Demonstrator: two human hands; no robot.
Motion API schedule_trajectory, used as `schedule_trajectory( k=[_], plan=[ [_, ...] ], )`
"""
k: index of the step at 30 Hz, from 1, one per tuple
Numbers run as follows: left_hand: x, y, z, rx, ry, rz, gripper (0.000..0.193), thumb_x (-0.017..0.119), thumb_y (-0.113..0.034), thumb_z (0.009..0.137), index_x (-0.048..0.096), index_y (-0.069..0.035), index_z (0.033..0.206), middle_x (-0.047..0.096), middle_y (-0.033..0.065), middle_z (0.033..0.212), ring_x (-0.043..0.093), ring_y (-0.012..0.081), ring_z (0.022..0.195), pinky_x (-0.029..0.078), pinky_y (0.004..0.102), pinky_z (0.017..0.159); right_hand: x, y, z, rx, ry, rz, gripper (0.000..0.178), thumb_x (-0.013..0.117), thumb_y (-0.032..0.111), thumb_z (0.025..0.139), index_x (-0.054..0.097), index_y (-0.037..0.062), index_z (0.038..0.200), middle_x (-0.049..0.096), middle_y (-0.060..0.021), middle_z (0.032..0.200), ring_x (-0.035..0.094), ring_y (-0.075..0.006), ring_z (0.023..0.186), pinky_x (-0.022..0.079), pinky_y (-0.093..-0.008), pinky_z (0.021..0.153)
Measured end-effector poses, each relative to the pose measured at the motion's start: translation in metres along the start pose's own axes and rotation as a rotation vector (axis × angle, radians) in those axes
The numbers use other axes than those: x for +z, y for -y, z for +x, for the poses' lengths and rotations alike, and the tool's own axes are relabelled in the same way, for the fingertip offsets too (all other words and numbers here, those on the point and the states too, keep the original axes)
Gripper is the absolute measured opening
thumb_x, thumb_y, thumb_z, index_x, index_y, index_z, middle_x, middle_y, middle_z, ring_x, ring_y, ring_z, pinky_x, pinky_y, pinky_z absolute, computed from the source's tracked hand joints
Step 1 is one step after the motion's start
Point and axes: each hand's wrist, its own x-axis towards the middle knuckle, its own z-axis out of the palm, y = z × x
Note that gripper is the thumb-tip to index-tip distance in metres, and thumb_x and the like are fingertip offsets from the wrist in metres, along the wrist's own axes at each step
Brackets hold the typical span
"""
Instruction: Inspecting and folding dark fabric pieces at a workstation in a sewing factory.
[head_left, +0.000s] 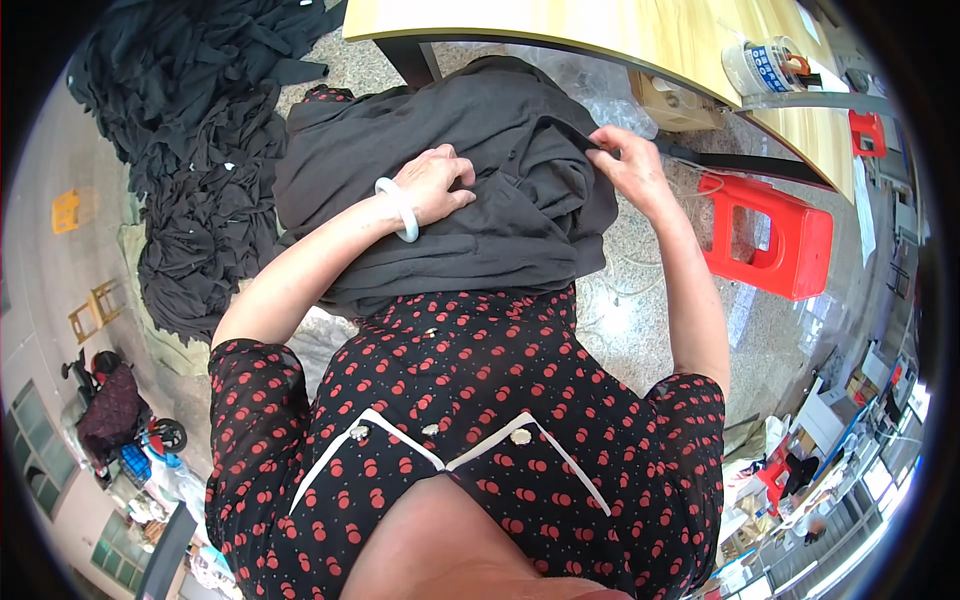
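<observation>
Cloth [510, 205], charcoal grey, lies heaped across your lap, its near side against your blouse [470, 380] and its far side close to the table [590, 25]. Your left hand [437, 188] rests on top with fingers curled; you may have a fold under them, but I cannot tell. Your right hand [630, 172], well apart from the left, pinches the far right edge between thumb and fingertips.

That pinch looks slight, so a tug from the heap's weight could pull the edge free. Loose folds near your knees could slide to the floor [625, 310] if you shift your legs. Your bangle [408, 212] could snag a fold if the left wrist drags across it. The left side of the heap lies so near the pile [205, 200] that, alike in colour, the two could get mixed.

Soft, matt and finely creased, the fabric rises in rounded ridges, with a deeper tuck by your right fingers. The pile is black, limp and crumpled. Your blouse is thin, with red dots. To the right, the stool [795, 240] is smooth, glossy red plastic; far right, a clear round tub [750, 72] stands on the pale wood-grain table.
</observation>
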Motion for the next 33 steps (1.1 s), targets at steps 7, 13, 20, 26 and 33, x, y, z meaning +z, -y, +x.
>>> schedule_trajectory(
  k=[7,13,20,26,33],
  plan=[
    [-0.017,-0.014,-0.025,-0.034,-0.287,-0.388,0.010,0.051,-0.009,0.083,0.046,-0.001,0.083,0.049,0.0124,0.074,0.049,0.0222,0.066,0.041,0.0294,0.064,-0.047,0.013,-0.007,-0.374,-0.640,-0.052,0.020,0.055,-0.006,0.072,0.060,0.0020,0.090,0.061,-0.0064,0.083,0.058,-0.0140,0.077,0.045,-0.0234,0.069],
    [-0.054,-0.010,-0.087,-0.128,-0.579,-0.251,0.006,0.050,-0.005,0.084,0.045,-0.001,0.084,0.043,0.0072,0.064,0.041,0.0149,0.056,0.038,0.0255,0.055,-0.033,0.007,0.006,-0.324,-0.605,-0.162,0.024,0.053,-0.006,0.069,0.060,0.0033,0.090,0.060,-0.0099,0.085,0.059,-0.0210,0.081,0.045,-0.0274,0.074],
    [-0.059,0.002,-0.081,-0.177,-0.595,0.036,0.012,0.058,-0.008,0.077,0.051,-0.002,0.085,0.053,0.0123,0.077,0.055,0.0268,0.071,0.044,0.0325,0.063,0.016,0.037,-0.014,-0.284,-0.259,0.167,0.012,0.058,0.008,0.079,0.060,0.0024,0.090,0.061,-0.0102,0.083,0.060,-0.0196,0.075,0.046,-0.0268,0.067],
    [-0.044,-0.022,0.005,0.032,-0.444,0.033,0.024,0.057,-0.028,0.079,0.061,-0.004,0.078,0.054,0.0136,0.081,0.053,0.0304,0.082,0.043,0.0377,0.071,0.049,0.075,-0.019,-0.247,0.008,0.066,0.027,0.063,0.024,0.077,0.059,0.0010,0.091,0.061,-0.0142,0.087,0.060,-0.0230,0.076,0.047,-0.0295,0.068],
    [-0.040,-0.020,0.045,-0.189,-0.066,-0.065,0.047,0.049,-0.046,0.082,0.061,0.000,0.075,0.058,0.0158,0.070,0.056,0.0312,0.069,0.043,0.0387,0.066,0.043,0.073,-0.035,-0.056,0.142,0.294,0.025,0.065,0.014,0.074,0.055,0.0035,0.094,0.057,-0.0033,0.070,0.050,-0.0091,0.060,0.042,-0.0243,0.057]
  ],
)
